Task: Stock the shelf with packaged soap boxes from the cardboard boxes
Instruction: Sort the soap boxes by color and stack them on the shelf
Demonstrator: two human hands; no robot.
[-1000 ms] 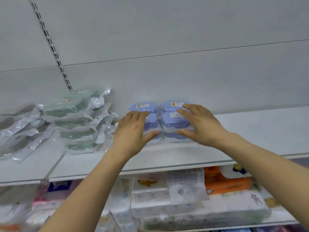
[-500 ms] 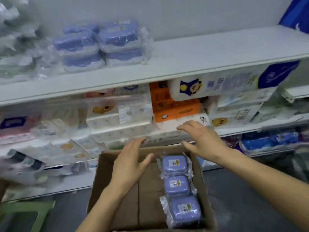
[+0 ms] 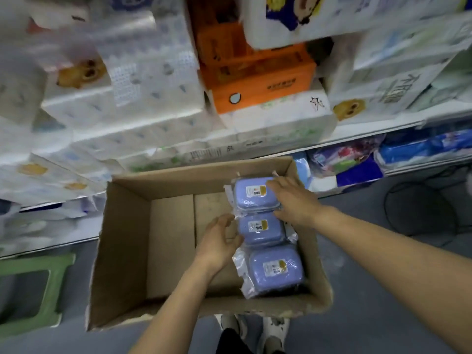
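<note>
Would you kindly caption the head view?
Both hands, left and right, reach purple soap boxes in cardboard box.

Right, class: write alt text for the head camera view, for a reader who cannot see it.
Both hands reach into an open cardboard box on the floor: the right hand rests on the farthest of three wrapped blue soap boxes, the left hand touches the middle one. Stocked shelves stand behind.
</note>
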